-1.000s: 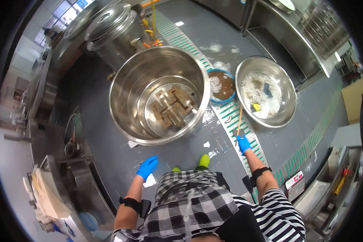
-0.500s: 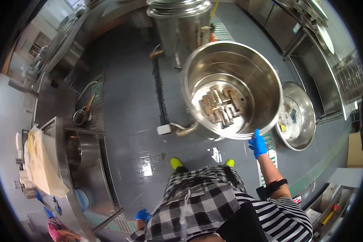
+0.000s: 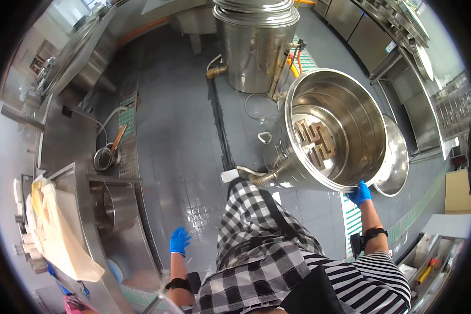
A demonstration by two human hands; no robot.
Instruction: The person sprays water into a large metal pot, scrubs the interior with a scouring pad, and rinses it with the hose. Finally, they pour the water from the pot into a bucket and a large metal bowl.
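A big stainless steel pot (image 3: 358, 133) leans to the right on the floor in front of me, its mouth turned toward me. On its bottom lies a brownish slotted metal piece (image 3: 316, 141). My right hand (image 3: 360, 194), in a blue glove, is closed on the near right of the rim. In the same kind of glove, my left hand (image 3: 179, 240) hangs above the floor at the left, fingers apart and holding nothing. A metal pipe fitting (image 3: 267, 178) and a white box with a cable (image 3: 228, 175) are at the pot's lower left side.
A wide steel basin (image 3: 399, 170) lies behind the pot at the right, partly hidden. Another tall steel pot (image 3: 256, 57) with lids stands at the back. Small pans (image 3: 104, 158) sit on the floor at left, beside a steel counter (image 3: 68, 172). Drain grating (image 3: 352, 225) runs along the right.
The pot has tipped further and shifted right in my view, covering more of the basin. My left hand has risen from the lower edge, and my left leg has come forward.
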